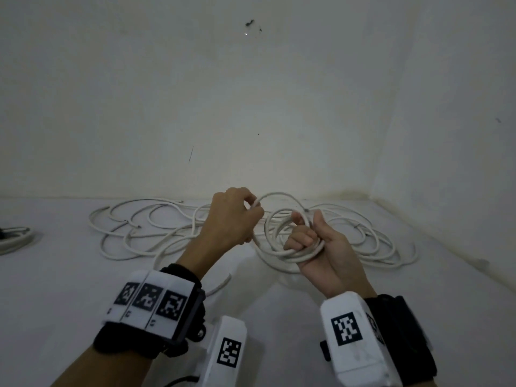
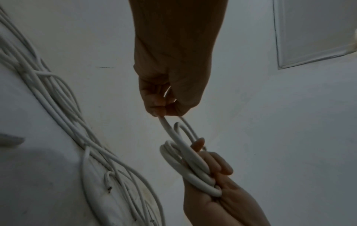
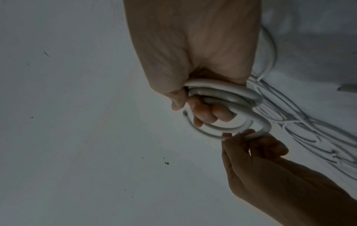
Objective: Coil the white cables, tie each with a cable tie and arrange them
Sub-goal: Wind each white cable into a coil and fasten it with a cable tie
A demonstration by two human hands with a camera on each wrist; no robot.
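My right hand (image 1: 310, 241) is held palm up above the table, its fingers curled round a small coil of white cable (image 1: 282, 233) with several turns. The same coil (image 2: 193, 166) lies in that palm in the left wrist view, and the coil (image 3: 222, 97) fills the fist in the right wrist view. My left hand (image 1: 237, 216) pinches the outermost loop of that cable (image 1: 275, 195) between thumb and fingers, just left of the coil. Loose white cables (image 1: 156, 227) sprawl tangled over the white table behind both hands.
The white table (image 1: 83, 289) meets a pale wall (image 1: 251, 107) at the back and another wall at the right. A coiled white cable (image 1: 14, 238) lies at the far left edge. A loose cable end (image 1: 220, 284) lies near my left wrist.
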